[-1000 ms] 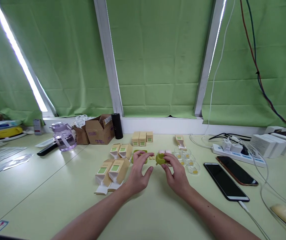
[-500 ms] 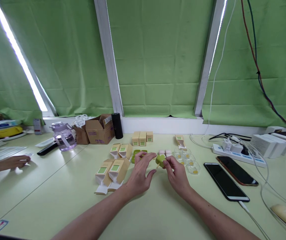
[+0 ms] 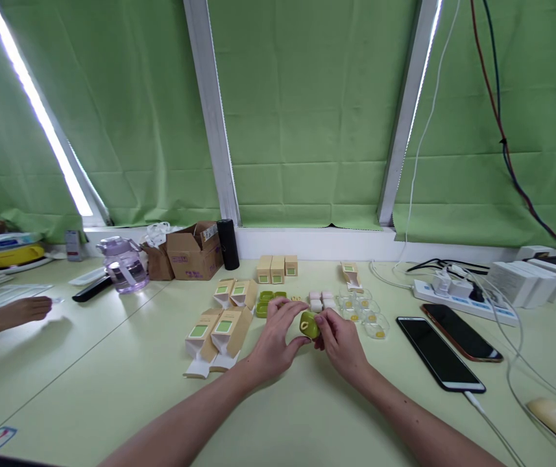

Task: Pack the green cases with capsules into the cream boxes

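Holding one green piece: right hand

The left hand and right hand are both showing bare, with slender fingers. Behind those fingers, the wrists are narrowing; farther back from them, the bare left forearm and right forearm are widening. Well behind the right fingers, 2 small spots are dotting the right forearm.

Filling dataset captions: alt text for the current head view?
A person's right hand holds a small green piece above a pale table, the left hand curved close beside it. Tan boxes sit mostly left, clear cups and two phones to the right.
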